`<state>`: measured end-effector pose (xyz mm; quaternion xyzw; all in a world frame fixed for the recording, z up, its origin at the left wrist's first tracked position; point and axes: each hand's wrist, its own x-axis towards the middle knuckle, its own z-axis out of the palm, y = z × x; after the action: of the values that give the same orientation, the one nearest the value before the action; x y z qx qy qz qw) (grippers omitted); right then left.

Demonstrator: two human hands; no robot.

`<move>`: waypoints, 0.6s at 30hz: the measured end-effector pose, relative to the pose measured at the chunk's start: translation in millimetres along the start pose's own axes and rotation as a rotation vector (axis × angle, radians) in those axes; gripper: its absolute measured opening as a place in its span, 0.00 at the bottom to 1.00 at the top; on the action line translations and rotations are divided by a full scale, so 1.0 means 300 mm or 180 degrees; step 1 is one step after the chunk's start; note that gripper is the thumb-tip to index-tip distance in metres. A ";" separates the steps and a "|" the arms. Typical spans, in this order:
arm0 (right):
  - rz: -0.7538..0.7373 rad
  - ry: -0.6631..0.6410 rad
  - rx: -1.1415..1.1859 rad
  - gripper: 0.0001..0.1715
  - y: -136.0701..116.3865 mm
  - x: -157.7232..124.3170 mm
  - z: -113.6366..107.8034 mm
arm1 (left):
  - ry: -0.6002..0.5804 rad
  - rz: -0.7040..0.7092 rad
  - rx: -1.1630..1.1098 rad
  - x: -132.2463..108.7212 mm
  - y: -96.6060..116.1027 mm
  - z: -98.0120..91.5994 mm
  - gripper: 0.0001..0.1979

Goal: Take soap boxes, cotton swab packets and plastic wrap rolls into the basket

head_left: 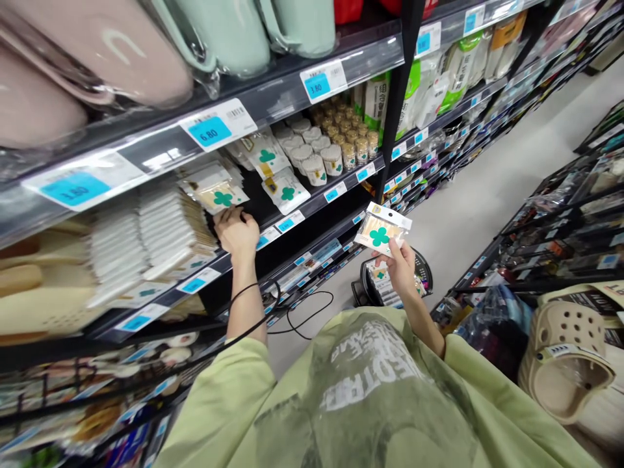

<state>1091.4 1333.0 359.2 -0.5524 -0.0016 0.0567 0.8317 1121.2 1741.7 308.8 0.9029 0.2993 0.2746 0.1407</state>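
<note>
My right hand (400,265) pinches a flat clear packet of cotton swabs (382,227) by its lower right corner. A green clover and a white header with a hang hole mark this packet. On the shelf to the left, my left hand (237,232) is closed at the front edge of another clover-marked packet (214,185), its fingertips partly hidden. Beside that hand stand tightly packed rows of white-edged packets (160,231). More clover packets (285,188) lie to its right, ahead of several small round tubs (312,162).
Below my right hand, a dark basket (423,268) on the floor holds similar packets. A black cable (312,296) hangs near my left arm. Wrapped mugs (224,39) fill the shelf above. Beige clogs (570,354) hang on the right, across the grey aisle (482,169).
</note>
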 end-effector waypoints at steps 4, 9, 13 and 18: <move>-0.0023 0.0037 -0.0003 0.26 -0.003 0.007 0.013 | -0.0036 0.0006 -0.0109 -0.004 0.002 -0.006 0.18; 0.0001 -0.0047 -0.0133 0.26 0.011 0.021 0.028 | -0.0114 -0.0104 -0.0345 0.006 0.003 0.002 0.18; -0.0200 -0.0311 -0.0566 0.24 0.035 0.098 0.132 | -0.0088 -0.0173 -0.0299 -0.004 0.029 -0.006 0.18; -0.0856 -0.1147 -0.1107 0.19 0.120 0.324 0.483 | 0.0002 -0.0158 -0.0132 0.014 0.055 -0.010 0.18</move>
<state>1175.3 1489.2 376.8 -0.6626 -0.2324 0.0420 0.7108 1130.1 1731.8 319.8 0.8920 0.3159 0.2774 0.1662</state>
